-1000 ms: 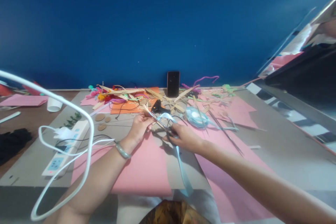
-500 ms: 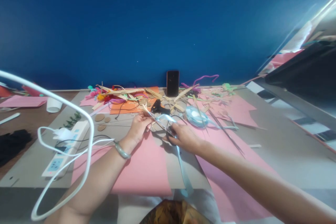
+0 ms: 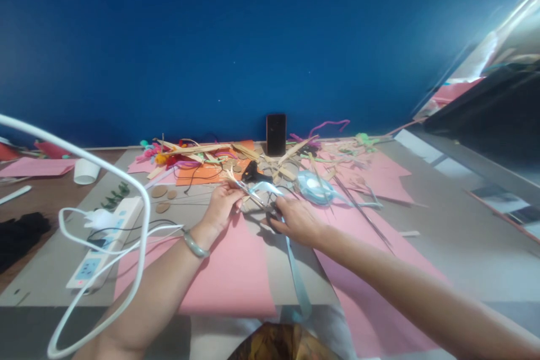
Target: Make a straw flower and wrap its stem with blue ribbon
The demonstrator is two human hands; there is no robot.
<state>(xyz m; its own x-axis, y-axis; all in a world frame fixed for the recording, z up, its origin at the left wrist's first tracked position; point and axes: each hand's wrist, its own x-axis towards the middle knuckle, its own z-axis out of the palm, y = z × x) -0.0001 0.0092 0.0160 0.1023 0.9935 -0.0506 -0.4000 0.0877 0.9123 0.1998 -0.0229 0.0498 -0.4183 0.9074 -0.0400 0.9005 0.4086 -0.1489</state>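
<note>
Scissors (image 3: 274, 225) shifted slightly, right hand (image 3: 298, 220) clamped around them, left hand (image 3: 220, 205) pinching pale strands (image 3: 230, 175).

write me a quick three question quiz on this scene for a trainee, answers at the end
1. Which hand holds the scissors?
2. True or false: the phone stands upright.
3. The ribbon hanging below the scissors is: a) red, b) pale blue, c) black.

Key:
1. The right hand.
2. True.
3. b.
</note>
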